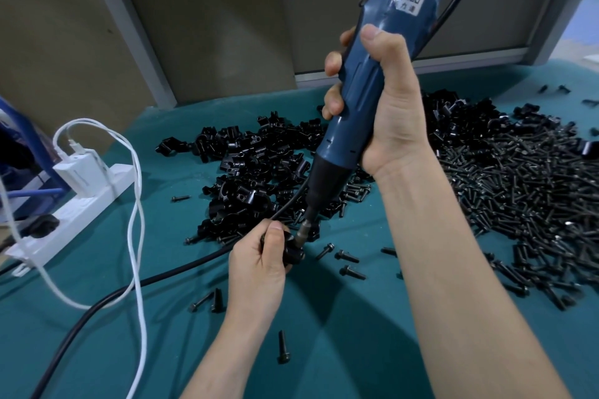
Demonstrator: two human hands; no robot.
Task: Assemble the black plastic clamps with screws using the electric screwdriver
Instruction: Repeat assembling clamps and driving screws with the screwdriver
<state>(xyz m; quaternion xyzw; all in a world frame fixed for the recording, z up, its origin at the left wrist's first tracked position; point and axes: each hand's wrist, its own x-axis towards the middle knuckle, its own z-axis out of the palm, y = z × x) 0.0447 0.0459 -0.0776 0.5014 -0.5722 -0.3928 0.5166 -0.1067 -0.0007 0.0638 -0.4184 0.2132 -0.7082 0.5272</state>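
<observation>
Clamp [293, 253] pinched in left hand [259, 264], touching screwdriver [366, 100] tip.

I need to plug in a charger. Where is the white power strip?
In the head view, the white power strip lies far left on the green table cover, left of the pile of black plastic clamps.

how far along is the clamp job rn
Done: no finished batch can be told apart. In hand: the left hand holds one black clamp while the right hand grips the electric screwdriver, its bit against that clamp. Left: a big pile of clamps and a heap of screws.
</observation>
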